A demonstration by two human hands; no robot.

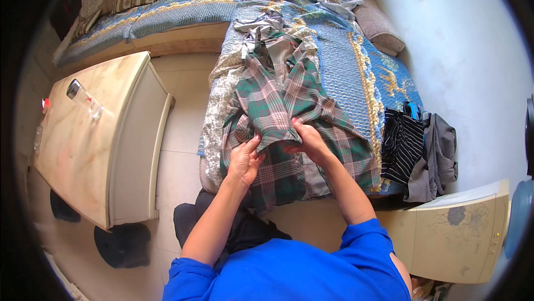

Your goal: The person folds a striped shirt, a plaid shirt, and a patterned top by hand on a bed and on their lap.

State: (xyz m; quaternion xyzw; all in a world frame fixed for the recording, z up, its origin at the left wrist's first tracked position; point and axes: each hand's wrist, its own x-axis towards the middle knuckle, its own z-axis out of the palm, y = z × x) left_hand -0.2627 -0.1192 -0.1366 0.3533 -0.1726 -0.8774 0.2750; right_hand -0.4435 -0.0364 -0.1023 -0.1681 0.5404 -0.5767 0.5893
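A green, pink and dark plaid shirt [271, 105] lies spread over the end of the sofa seat, its collar pointing away from me. Between thumb and fingers, my left hand [245, 160] pinches the left corner of a sleeve's cuff end. The opposite corner of that same sleeve end is gripped by my right hand [308, 141], whose fingertips are partly hidden under the cloth. Held this way, the sleeve is raised a little over the shirt's body. Beyond the collar lies a crumpled grey and white cloth [263, 21].
A blue quilted sofa cover [346, 80] spreads under the shirt. Folded black striped clothing [401, 144] and a grey garment [434, 155] hang at the right edge. On the left stands a marble-topped table [83, 146] bearing a glass bottle [85, 99]. A cream cabinet-like appliance [454, 234] is at right.
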